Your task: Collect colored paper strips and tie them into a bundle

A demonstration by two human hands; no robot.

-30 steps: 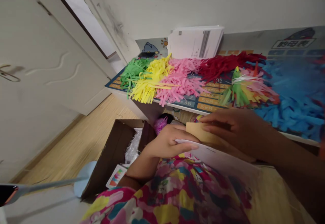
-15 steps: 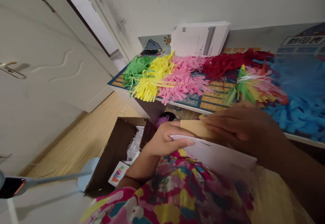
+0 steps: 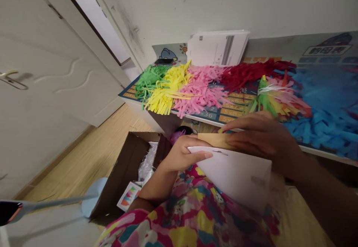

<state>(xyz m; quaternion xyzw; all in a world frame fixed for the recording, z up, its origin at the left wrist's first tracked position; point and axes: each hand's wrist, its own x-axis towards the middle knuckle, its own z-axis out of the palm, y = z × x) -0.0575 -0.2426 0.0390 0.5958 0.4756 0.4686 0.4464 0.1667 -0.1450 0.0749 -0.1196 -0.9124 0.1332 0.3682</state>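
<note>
Swung lower since the last view, the white paper sheet (image 3: 235, 178) now hangs toward the lap. Beside the brown cardboard box (image 3: 123, 176), the left hand (image 3: 181, 157) curls over the sheet's edge, steadying it, while the right hand (image 3: 260, 137) pinches a kraft paper strip (image 3: 215, 140) against it, just below a tied paper-fringe bundle (image 3: 268, 97) on the surface (image 3: 195, 115).
</note>
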